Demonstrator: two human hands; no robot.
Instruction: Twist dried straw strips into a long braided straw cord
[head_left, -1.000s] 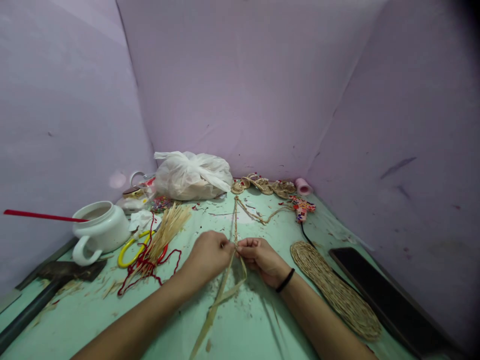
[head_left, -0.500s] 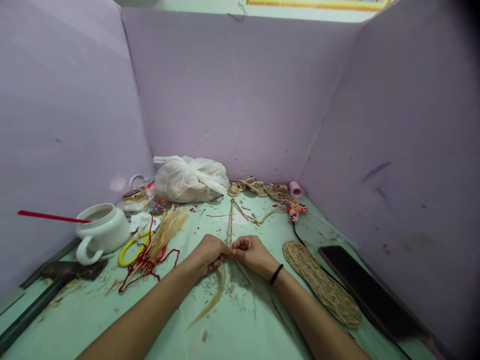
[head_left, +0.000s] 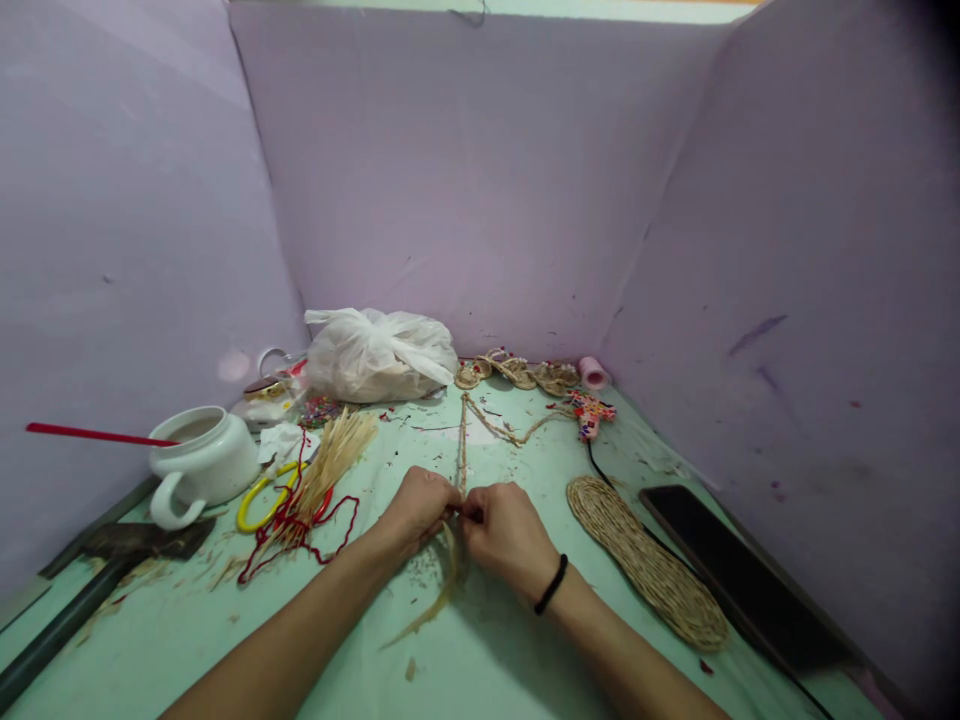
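My left hand [head_left: 416, 508] and my right hand [head_left: 506, 530] meet at the middle of the green table [head_left: 480, 660], both pinched on a thin braided straw cord [head_left: 463, 445]. The cord runs away from my fingers toward the back wall. Loose flat straw strands [head_left: 439, 605] trail from my fingers toward me across the table. My right wrist wears a black band.
A woven oval straw sole [head_left: 645, 560] and a black phone [head_left: 731, 575] lie right. A straw bundle [head_left: 330, 465], red cord, yellow-handled scissors [head_left: 259, 495], a white pot [head_left: 202, 465] and a hammer [head_left: 82, 580] lie left. A plastic bag [head_left: 382, 355], small straw sandals [head_left: 517, 372] and a glue gun [head_left: 589, 412] sit behind.
My right hand has turned over and slid left against my left hand. The loose strands have swung from a spread fan into one bunch trailing left.
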